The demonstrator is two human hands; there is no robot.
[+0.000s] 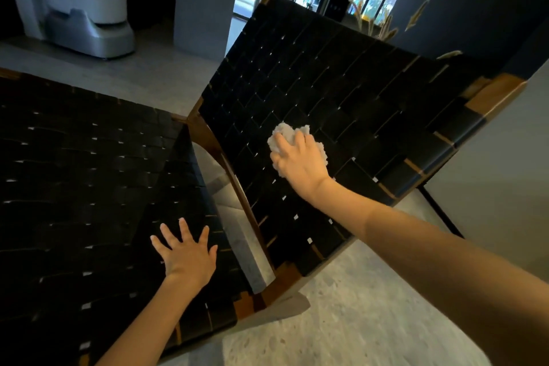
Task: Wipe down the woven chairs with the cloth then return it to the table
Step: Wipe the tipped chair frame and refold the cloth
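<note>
Wiping is under way: the right hand [300,162] clutches the white cloth [292,134] against the right woven chair [326,92]. Beside that chair, the left hand [185,252] rests spread, holding nothing, on the other chair [89,172]. Next likely needs pressing strokes across remaining weave.

left hand [185,255], right hand [300,162] bare; both forearms [430,235] bare up to frame edge.
</note>
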